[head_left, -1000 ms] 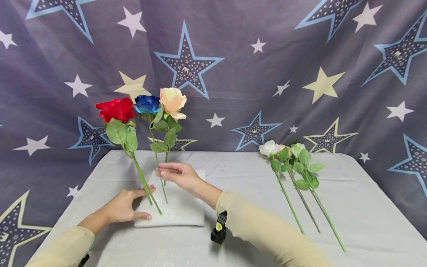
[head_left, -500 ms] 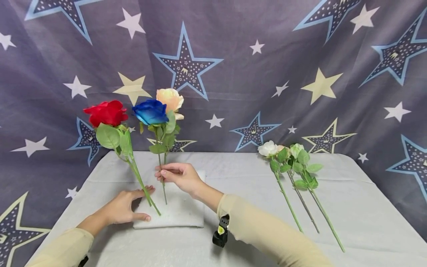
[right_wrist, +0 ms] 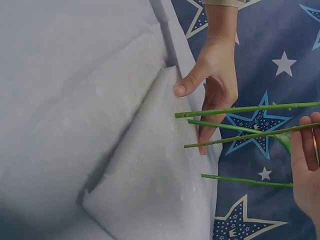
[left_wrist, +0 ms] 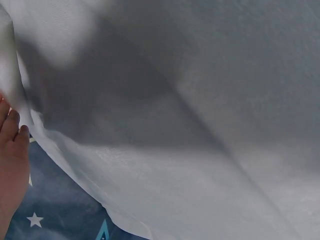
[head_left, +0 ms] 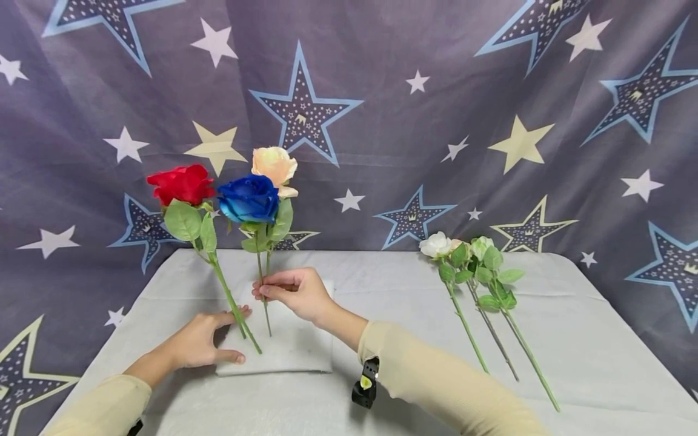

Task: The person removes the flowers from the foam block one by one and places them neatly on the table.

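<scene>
In the head view my right hand (head_left: 302, 297) pinches the thin stem of a blue rose (head_left: 249, 198) between thumb and fingers. The stem's lower end meets the top of a flat white block (head_left: 300, 348). My left hand (head_left: 197, 343) rests at the block's left side, thumb and fingers spread. Leaning left, a red rose (head_left: 182, 184) stands with its green stem on the block, a second green stem close beside it. A peach rose (head_left: 274, 165) stands behind the blue one. The right wrist view shows several stem ends at the white block (right_wrist: 145, 170).
To the right lie a white rose (head_left: 436, 244), a pale green rose (head_left: 482, 247) and another pale one partly hidden between them, stems toward me. They lie on a table with a light grey cloth (head_left: 392, 351). A star-patterned curtain (head_left: 349, 79) hangs behind it.
The blue rose's bloom has turned and tipped toward me, coming lower and in front of the peach rose. The red rose swayed left and partly back. Both hands stay nearly where they were.
</scene>
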Action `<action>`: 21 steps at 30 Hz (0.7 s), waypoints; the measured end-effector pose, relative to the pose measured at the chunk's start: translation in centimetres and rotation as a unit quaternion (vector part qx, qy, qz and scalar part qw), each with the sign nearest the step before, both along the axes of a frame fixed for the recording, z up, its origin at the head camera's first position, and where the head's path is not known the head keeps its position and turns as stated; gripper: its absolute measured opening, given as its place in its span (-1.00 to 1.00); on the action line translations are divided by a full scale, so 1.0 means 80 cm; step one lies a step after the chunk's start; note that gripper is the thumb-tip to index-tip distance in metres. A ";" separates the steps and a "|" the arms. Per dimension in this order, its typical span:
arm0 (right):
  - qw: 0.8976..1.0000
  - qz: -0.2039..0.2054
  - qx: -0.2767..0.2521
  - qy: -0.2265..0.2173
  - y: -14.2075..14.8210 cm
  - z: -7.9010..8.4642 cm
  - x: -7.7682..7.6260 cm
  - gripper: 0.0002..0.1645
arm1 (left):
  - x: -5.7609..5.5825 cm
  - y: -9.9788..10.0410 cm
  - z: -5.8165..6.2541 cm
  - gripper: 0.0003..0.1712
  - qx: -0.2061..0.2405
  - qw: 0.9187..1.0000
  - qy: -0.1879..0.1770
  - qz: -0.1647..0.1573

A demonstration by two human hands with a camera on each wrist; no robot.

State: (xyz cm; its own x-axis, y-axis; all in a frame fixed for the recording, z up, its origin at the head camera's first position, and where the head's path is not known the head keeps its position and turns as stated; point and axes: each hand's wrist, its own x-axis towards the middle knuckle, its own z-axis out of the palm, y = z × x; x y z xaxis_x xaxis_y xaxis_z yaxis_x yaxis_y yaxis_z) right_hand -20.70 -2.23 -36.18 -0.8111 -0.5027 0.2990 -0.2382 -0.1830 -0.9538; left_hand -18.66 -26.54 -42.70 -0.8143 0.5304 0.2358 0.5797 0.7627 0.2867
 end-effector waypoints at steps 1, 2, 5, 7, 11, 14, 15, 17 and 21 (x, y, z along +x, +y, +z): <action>1.000 0.000 0.001 0.006 0.000 0.000 0.001 -0.74 | 0.000 0.000 0.000 -0.06 0.000 1.000 -0.001 0.000; 1.000 0.001 0.002 0.012 0.001 0.001 0.002 -0.74 | 0.000 0.000 -0.001 -0.06 0.000 1.000 -0.001 -0.001; 0.999 -0.001 0.004 0.035 0.001 0.002 0.003 -0.75 | 0.001 0.001 0.000 -0.06 0.004 1.000 -0.005 -0.002; 0.999 -0.004 0.003 0.053 0.001 0.004 0.003 -0.75 | 0.001 0.001 0.002 -0.06 0.002 1.000 -0.009 -0.002; 0.996 -0.019 -0.006 0.083 0.002 0.005 0.001 -0.77 | 0.002 0.003 0.005 -0.04 -0.003 1.000 -0.019 0.000; 0.996 -0.032 -0.021 0.087 0.004 0.008 -0.001 -0.77 | 0.002 0.003 0.006 -0.02 -0.007 1.000 -0.020 0.002; 0.995 -0.036 -0.024 0.085 0.005 0.010 -0.001 -0.77 | 0.002 0.003 0.006 -0.03 -0.007 1.000 -0.019 0.003; 0.996 -0.043 -0.030 0.079 0.007 0.016 -0.002 -0.77 | 0.001 0.003 0.006 -0.03 -0.007 1.000 -0.019 0.004; 0.997 -0.045 -0.037 0.058 0.016 0.023 0.001 -0.77 | 0.002 0.003 0.005 -0.04 -0.010 1.000 -0.019 0.007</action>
State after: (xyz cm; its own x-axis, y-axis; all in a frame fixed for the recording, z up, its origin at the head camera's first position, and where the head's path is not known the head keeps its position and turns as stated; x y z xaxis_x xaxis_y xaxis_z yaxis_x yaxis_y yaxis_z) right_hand -20.66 -0.94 -34.31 -0.8096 -0.4029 0.4268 -0.3646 -0.2245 -0.9037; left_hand -18.54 -26.27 -42.33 -0.8304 0.5223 0.1940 0.5572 0.7766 0.2939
